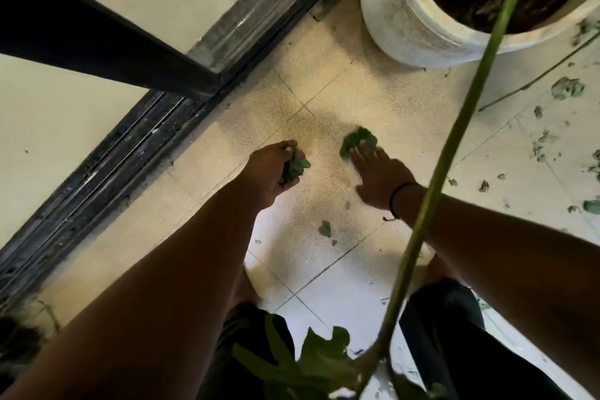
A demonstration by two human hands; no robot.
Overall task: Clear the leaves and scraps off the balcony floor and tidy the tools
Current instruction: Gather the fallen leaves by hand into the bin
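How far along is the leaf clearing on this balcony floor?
Early. Done: the beige tiles near the door track look mostly bare. In hand: the left hand grips a bunch of green leaves; the right hand reaches a green leaf. Left: torn scraps beside the white pot. No tools visible.

Pale tiled floor [324,269] (speckled) carries a white planter [406,26] and scattered leaf scraps [566,88].

Pale speckled floor tiles [328,88] look matt and gritty. Beside them, the dark metal door track [136,146] is dusty and scuffed. The white planter [402,19] beyond looks chalky, stained, dull.
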